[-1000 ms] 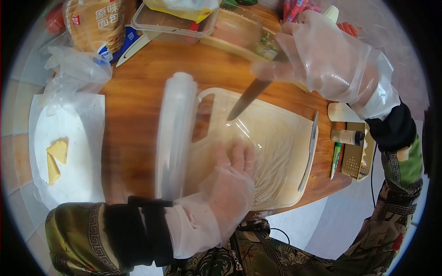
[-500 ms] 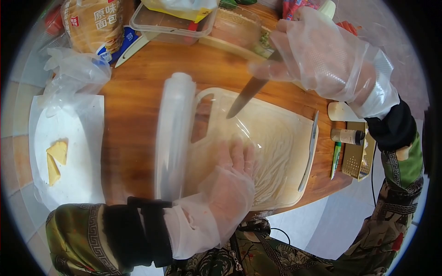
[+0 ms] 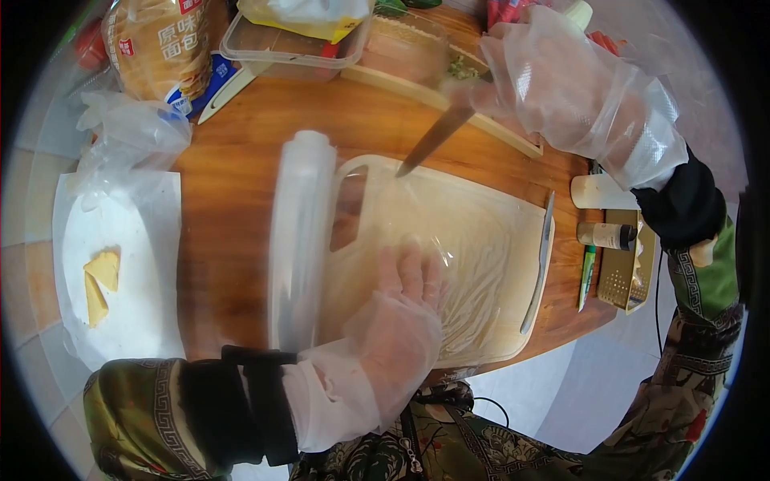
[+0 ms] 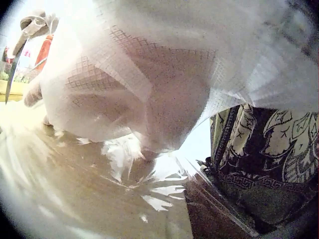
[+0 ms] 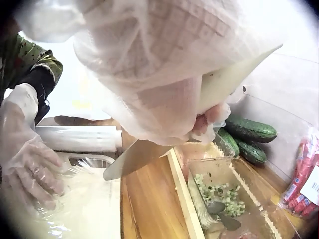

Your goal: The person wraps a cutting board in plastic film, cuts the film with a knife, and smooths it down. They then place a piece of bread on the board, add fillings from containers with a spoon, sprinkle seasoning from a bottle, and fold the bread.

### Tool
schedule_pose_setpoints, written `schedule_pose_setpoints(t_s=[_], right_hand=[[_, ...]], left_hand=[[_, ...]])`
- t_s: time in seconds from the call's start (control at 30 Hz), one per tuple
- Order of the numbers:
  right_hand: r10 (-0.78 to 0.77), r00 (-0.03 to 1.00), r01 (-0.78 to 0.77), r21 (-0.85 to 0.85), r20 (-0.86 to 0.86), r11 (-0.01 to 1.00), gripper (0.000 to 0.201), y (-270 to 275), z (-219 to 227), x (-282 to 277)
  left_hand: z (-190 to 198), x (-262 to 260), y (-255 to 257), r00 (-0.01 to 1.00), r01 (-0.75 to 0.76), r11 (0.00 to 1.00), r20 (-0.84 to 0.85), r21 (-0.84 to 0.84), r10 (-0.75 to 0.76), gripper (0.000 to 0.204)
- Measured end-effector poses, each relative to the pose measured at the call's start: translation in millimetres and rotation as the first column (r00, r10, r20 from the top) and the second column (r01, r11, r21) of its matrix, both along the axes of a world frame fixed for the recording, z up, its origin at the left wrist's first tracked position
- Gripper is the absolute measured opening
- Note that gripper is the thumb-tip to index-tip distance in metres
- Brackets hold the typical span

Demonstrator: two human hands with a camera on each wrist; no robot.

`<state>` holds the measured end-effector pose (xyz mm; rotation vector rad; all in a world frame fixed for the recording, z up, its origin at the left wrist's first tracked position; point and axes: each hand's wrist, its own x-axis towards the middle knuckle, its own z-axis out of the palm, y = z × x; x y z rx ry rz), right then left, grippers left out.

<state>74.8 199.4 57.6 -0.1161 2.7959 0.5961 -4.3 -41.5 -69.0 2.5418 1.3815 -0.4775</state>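
In a clear plastic glove, the left hand (image 3: 397, 341) lies with straight fingers on the film-covered cutting board (image 3: 481, 200). Wrinkled clear film (image 3: 473, 297) spreads over the board beside those fingers. The gloved right hand (image 3: 553, 88) grips a knife (image 3: 437, 140), its blade slanting down with the tip over the board's far edge. From the right wrist view, the knife blade (image 5: 137, 159) shows under the right hand (image 5: 164, 84), pointing toward the board. A roll of cling film (image 3: 301, 240) stands out left of the board. A second knife (image 3: 539, 264) rests along the board's right side.
White paper (image 3: 144, 305) with two yellow pieces (image 3: 100, 280) lies at left, below a crumpled plastic bag (image 3: 132, 144). Bread (image 3: 160, 48), a clear container (image 3: 293, 48) and a wooden tray (image 3: 385, 80) line the back. Bottles and a basket (image 3: 618, 280) are at right; cucumbers (image 5: 251, 129) lie behind.
The right hand and its knife have shifted slightly up and away, the blade tip moving toward the board's far edge. The left hand stays pressed on the film.
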Motion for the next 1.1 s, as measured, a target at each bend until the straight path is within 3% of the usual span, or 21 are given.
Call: schedule_pose_setpoints(t_s=[0.07, 0.1, 0.17, 0.2, 0.3, 0.37, 0.4, 0.47, 0.53, 0.6, 0.63, 0.67, 0.7, 0.77, 0.83, 0.97, 1.03, 1.1], right_hand=[[-0.093, 0.990, 0.112, 0.183, -0.110, 0.977, 0.042, -0.5, -2.0, 3.4], [-0.095, 0.989, 0.114, 0.183, -0.110, 0.976, 0.042, -2.2, 2.7, 0.9], [-0.453, 0.888, 0.445, 0.098, 0.083, 0.890, 0.043, -11.6, 15.5, -10.6], [-0.451, 0.888, 0.443, 0.099, 0.084, 0.891, 0.043, -17.7, 16.1, -14.7], [-0.628, 0.765, 0.640, -0.060, 0.142, 0.766, 0.022, -20.4, 12.2, -2.3], [-0.723, 0.663, 0.749, -0.157, 0.194, 0.644, 0.030, -25.4, 9.4, 5.2], [-0.726, 0.660, 0.751, -0.155, 0.190, 0.642, 0.030, -29.4, 5.4, 11.6], [-0.638, 0.768, 0.628, -0.272, 0.061, 0.729, 0.040, -37.7, -15.7, 34.4], [-0.536, 0.840, 0.476, -0.360, -0.084, 0.802, 0.052, -48.2, -39.6, 59.3], [-0.428, 0.872, 0.306, -0.418, -0.238, 0.855, 0.064, -63.6, -49.5, 75.0], [-0.433, 0.869, 0.312, -0.415, -0.240, 0.855, 0.064, -75.4, -46.8, 75.9], [-0.641, 0.764, 0.457, -0.637, -0.077, 0.621, 0.064, -88.8, -42.5, 75.1], [-0.767, 0.627, 0.547, -0.778, 0.135, 0.310, 0.064, -99.5, -39.0, 75.7], [-0.772, 0.627, 0.479, -0.832, 0.102, 0.280, 0.062, -108.8, -64.5, 93.4], [-0.842, 0.535, 0.194, -0.980, 0.063, 0.050, 0.061, -115.4, -89.5, 105.8], [-0.889, 0.457, 0.231, -0.969, 0.026, 0.090, 0.064, -143.3, -93.7, 105.1], [-0.892, 0.222, 0.340, -0.888, 0.394, -0.308, 0.065, -155.3, -80.5, 93.7], [-0.895, 0.222, 0.345, -0.890, 0.387, -0.299, 0.067, -157.5, -86.2, 89.5]], left_hand=[[2.6, -1.4, 0.9, 1.000, 0.005, 1.000, 0.004, -0.003, -0.005, 0.058], [4.7, -2.4, 1.3, 1.000, 0.005, 1.000, 0.014, 0.000, -0.005, 0.058], [5.1, -3.6, 1.6, 1.000, 0.003, 1.000, 0.025, 0.003, -0.003, 0.059], [4.5, -3.8, 1.1, 0.999, 0.002, 1.000, 0.038, 0.000, -0.002, 0.059], [7.9, -6.1, 2.2, 0.999, 0.013, 1.000, 0.049, 0.001, -0.013, 0.059], [9.4, -8.9, 2.2, 0.999, 0.025, 1.000, 0.042, 0.010, -0.026, 0.059], [9.3, -9.8, 1.5, 0.998, 0.028, 0.999, 0.054, 0.019, -0.029, 0.058], [4.0, -9.5, -1.8, 0.997, 0.035, 0.999, 0.066, 0.030, -0.037, 0.057], [-8.5, -6.7, -6.7, 0.998, 0.059, 0.985, -0.019, 0.164, -0.056, 0.058], [-3.5, -7.1, -5.7, 0.996, 0.077, 0.989, -0.046, 0.130, -0.071, 0.062], [-0.7, -7.2, -4.8, 0.994, 0.087, 0.992, -0.071, 0.092, -0.081, 0.066], [1.3, -6.3, -4.6, 0.994, 0.094, 0.991, -0.073, 0.096, -0.087, 0.066], [4.1, -5.4, -4.2, 0.994, 0.092, 0.994, -0.059, 0.060, -0.088, 0.068], [7.9, -5.2, -4.6, 0.995, 0.094, 0.995, -0.048, 0.028, -0.093, 0.071], [10.8, -5.9, -5.1, 0.992, 0.090, 0.994, -0.098, 0.062, -0.084, 0.068], [-6.1, -3.0, -4.9, 0.999, 0.018, 1.000, 0.029, 0.026, -0.018, 0.062], [-7.7, -3.5, -4.5, 0.996, -0.004, 0.999, 0.092, 0.034, 0.001, 0.065], [-6.1, -5.9, -5.3, 0.995, 0.004, 0.999, 0.097, 0.050, -0.009, 0.066]])
